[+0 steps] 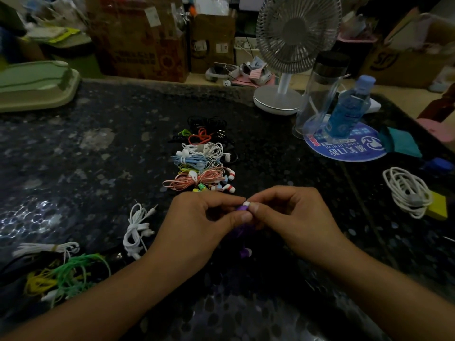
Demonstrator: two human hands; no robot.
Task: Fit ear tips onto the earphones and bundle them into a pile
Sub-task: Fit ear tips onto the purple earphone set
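The person is working on the fitting step: a white ear tip [247,203] is being pressed onto a purple earphone [240,208] held between both hands above the dark speckled surface [98,153]. The left hand [197,217] is pinching the purple bud between thumb and forefinger, a narrow grip closed on it. The right hand [290,217] is pinching the white tip from the other side, fingers curled tight around it. The tip is sitting right at the meeting point of the two thumbs, touching the bud; whether it is fully seated cannot be told.

The rest of the purple cord is hanging below the hands, with the second purple bud [245,253] dangling near the wrists. That one probably needs its tip next, which calls for a steady push and a slight twist.

Just beyond the hands, the pile of bundled earphones [204,158] is lying in a row. A loose white earphone [136,230] is lying to the left, with a tangle of green and yellow cords [69,276] nearer the edge.
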